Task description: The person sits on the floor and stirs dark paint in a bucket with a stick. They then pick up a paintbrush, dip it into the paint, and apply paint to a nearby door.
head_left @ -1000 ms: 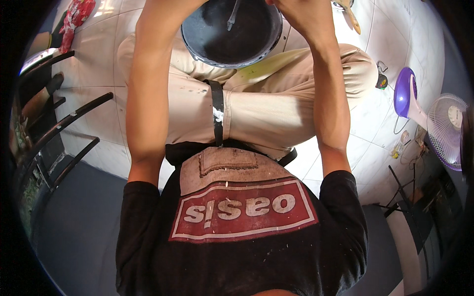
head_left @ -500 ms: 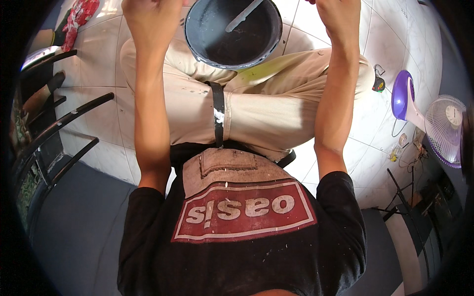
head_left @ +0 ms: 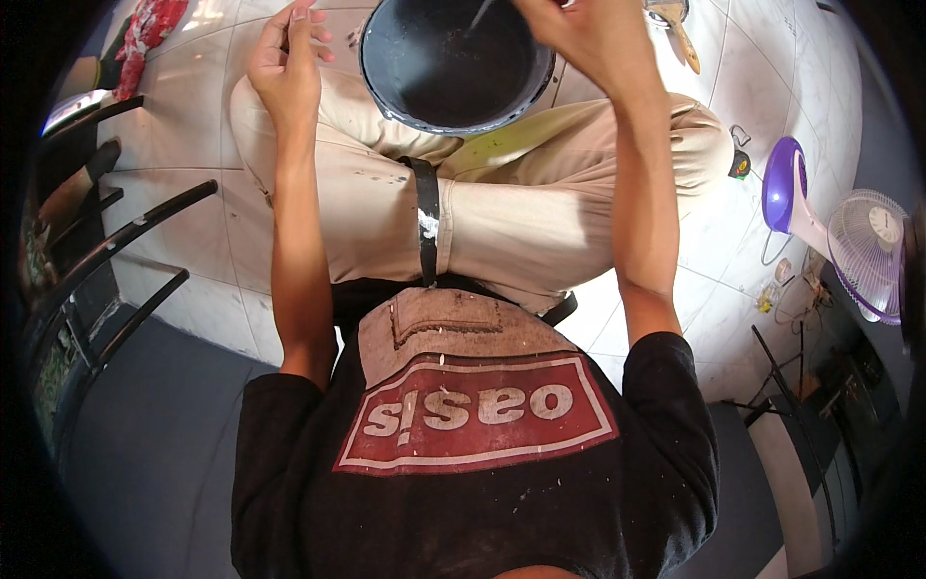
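Observation:
A dark bucket (head_left: 375, 95) of grey liquid that looks like paint stands before my crossed legs. A grey-coated stick (head_left: 479, 13) dips into it from the top edge of the picture. My right hand (head_left: 593, 41) is over the bucket's right rim, close to the stick. Its fingertips run past the upper edge, so whether they grip the stick is hidden. Left of the bucket, my left hand (head_left: 292, 60) is raised with loosely bent fingers apart and nothing seen in it. A paintbrush (head_left: 681, 37) with a wooden handle lies on the floor, right of my right hand.
A purple and white fan (head_left: 865, 241) stands at the right, with a tape measure (head_left: 740, 164) near my knee. Black metal bars (head_left: 145, 227) reach in from the left. At the upper left are a red and white cloth (head_left: 149, 43) and another person's arm (head_left: 85, 73).
My right hand has moved left and down toward the bucket, baring the paintbrush. My left hand has come lower, its fingers now in view. The stick has shifted up and right.

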A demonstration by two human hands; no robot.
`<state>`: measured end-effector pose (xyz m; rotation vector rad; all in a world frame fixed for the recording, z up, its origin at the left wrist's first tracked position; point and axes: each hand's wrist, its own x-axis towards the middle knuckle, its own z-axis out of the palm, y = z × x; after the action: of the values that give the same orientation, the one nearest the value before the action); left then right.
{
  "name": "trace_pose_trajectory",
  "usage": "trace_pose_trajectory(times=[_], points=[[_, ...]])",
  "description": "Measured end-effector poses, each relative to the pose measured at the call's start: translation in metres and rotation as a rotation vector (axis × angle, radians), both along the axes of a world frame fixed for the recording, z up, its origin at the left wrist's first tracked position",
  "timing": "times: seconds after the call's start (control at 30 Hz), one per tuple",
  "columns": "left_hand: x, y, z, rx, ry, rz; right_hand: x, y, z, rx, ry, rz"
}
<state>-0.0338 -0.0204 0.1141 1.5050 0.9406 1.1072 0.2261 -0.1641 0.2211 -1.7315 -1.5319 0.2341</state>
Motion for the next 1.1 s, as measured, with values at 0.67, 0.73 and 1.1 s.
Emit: trace_pose_trajectory(times=[0.67, 0.73, 1.1], points=[[0.007, -0.008, -0.056, -0.027, 0.446, -0.048, -0.019, 0.010, -0.017, -0.336, 0.240, 0.287], [0.007, -0.007, -0.053, -0.038, 0.474, -0.058, -0.021, 0.012, -0.014, -0.309, 0.246, 0.225], [0.009, -0.007, -0.065, 0.013, 0.390, -0.017, -0.029, 0.011, -0.017, -0.126, 0.175, 0.326]])
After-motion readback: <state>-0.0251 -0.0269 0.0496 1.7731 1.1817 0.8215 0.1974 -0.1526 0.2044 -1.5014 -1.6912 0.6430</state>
